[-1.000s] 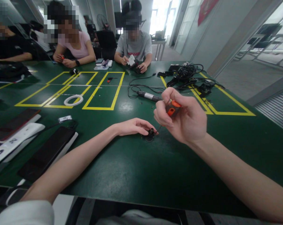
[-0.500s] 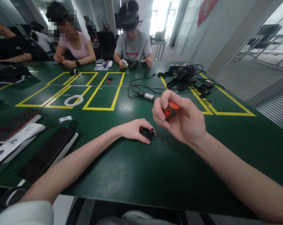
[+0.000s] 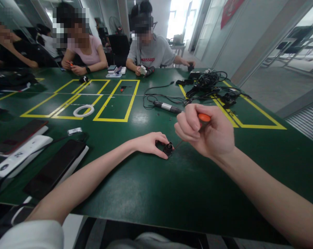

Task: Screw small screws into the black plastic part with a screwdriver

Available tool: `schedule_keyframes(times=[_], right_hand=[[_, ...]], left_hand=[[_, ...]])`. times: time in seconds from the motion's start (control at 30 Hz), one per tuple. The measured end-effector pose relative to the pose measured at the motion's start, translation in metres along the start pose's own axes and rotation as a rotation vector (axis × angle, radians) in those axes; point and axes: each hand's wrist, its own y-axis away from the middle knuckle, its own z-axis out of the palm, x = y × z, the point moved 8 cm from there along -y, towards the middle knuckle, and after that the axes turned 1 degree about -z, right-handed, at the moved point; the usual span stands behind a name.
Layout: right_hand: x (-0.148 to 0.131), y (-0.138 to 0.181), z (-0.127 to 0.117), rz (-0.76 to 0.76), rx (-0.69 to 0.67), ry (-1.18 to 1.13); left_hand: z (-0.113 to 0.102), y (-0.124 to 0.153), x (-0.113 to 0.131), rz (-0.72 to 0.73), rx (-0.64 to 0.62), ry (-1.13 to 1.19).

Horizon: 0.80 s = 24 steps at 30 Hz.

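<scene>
My left hand (image 3: 149,143) rests on the green table, its thumb and fingers closed around a small round black part (image 3: 168,148) with a short tube standing up from it. In my right hand (image 3: 215,136) is a screwdriver (image 3: 204,118) with an orange-ended handle. My fingers are wrapped round that handle, hiding most of it. The thin shaft slants down to the left and its tip meets the right side of the black part; the exact contact point is too small to make out.
Beyond my hands lies a black-and-silver pen-shaped tool (image 3: 167,106) with a cord. Tangled black cables (image 3: 207,83) lie at the back right. A white ring (image 3: 83,110) sits among yellow tape outlines. Power banks and a dark phone (image 3: 55,169) are at left. People sit opposite.
My right hand has turned and shifted slightly right, tilting the screwdriver so its shaft shows more. My left hand keeps its hold. The person opposite has reached a hand out towards the cables.
</scene>
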Motion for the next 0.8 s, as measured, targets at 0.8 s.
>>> schedule_keyframes(times=[0.8], right_hand=[[0.0010, -0.0013, 0.0034, -0.021, 0.057, 0.009]], left_hand=[[0.0017, -0.0006, -0.0035, -0.022, -0.038, 0.007]])
